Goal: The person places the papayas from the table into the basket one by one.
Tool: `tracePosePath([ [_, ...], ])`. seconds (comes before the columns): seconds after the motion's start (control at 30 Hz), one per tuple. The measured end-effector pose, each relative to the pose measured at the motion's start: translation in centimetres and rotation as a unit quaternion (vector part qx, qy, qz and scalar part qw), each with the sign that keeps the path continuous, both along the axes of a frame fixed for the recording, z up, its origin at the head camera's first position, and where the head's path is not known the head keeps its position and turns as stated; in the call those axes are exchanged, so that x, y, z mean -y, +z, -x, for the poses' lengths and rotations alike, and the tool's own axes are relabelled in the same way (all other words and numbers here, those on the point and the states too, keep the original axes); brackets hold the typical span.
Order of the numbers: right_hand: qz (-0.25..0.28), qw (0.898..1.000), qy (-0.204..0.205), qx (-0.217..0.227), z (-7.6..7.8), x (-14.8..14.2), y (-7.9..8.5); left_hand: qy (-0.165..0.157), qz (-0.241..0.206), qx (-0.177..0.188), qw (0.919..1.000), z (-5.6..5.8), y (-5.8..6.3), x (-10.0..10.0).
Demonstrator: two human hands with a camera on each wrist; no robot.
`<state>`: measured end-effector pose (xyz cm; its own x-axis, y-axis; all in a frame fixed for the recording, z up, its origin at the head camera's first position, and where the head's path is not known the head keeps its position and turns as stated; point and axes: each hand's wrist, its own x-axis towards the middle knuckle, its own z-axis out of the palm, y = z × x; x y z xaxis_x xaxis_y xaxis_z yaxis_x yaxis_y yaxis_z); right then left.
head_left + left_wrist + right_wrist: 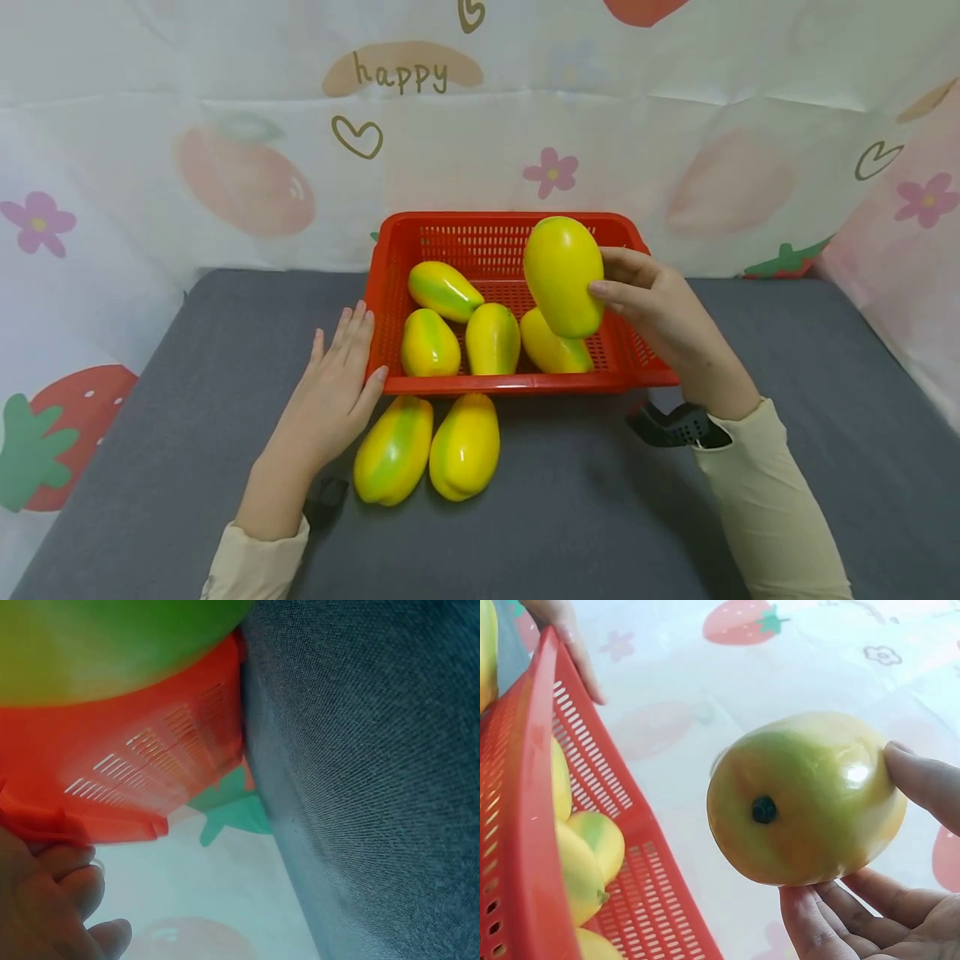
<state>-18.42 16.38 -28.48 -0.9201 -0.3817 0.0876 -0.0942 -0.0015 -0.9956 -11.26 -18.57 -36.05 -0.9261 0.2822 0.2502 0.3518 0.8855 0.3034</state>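
Note:
My right hand (671, 325) grips a yellow papaya (562, 275) with faint green shading, thumb on one side and fingers on the other. It is raised over the right part of a red slotted basket (480, 384). In the right wrist view its small dark stem end (763, 810) faces the camera. Straight fingers of my left hand (330, 400) rest along the basket's left rim, thumb at the near corner. Several papayas (493, 340) lie inside the basket, one partly hidden behind the raised one. Two more papayas, a greener one (393, 450) and a yellower one (465, 448), lie before the basket.
A grey cloth (555, 517) covers the table under the basket. Behind it hangs a pale curtain (450, 158) printed with fruit, flowers and hearts. A black strap (678, 425) sits at the right wrist.

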Motion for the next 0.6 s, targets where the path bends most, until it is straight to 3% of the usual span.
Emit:
tracePosePath([
  [0.6, 0.025, 1.0, 0.008, 0.002, 2.2, 2.5, 0.9, 0.002, 0.001, 0.004, 1.0, -0.1, 0.1, 0.0],
])
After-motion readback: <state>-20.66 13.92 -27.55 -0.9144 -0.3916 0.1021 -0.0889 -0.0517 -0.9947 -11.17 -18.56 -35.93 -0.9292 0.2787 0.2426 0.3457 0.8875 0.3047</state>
